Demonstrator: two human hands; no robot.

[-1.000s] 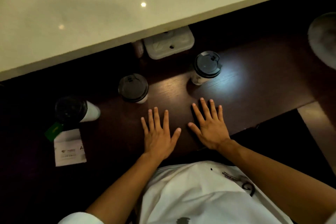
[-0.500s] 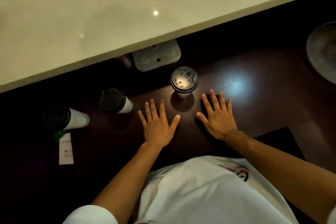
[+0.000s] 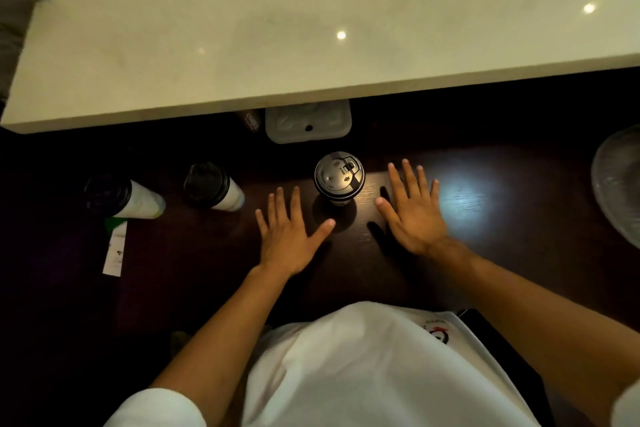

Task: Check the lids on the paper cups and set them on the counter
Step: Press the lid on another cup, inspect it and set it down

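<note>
Nearest to us, our left hand (image 3: 289, 236) and right hand (image 3: 414, 210) lie flat on the dark desk (image 3: 502, 253), fingers straight and spread, each grip wide and holding nothing. Between them, just past the thumbs, stands the middle cup (image 3: 339, 180) with its black lid (image 3: 338, 174) facing up, touching neither hand. We judge this cup is the one to check: we should close both hands round its wall, press the lid rim evenly all the way round, and keep it upright as we lift. Off to the left stand a second cup (image 3: 214, 189) and a third cup (image 3: 121, 199), both lidded, with a paper slip (image 3: 116, 250) near the third. Farther back sits a pale box (image 3: 308, 125), then the white counter (image 3: 311, 45), where we reckon the cups belong.
</note>
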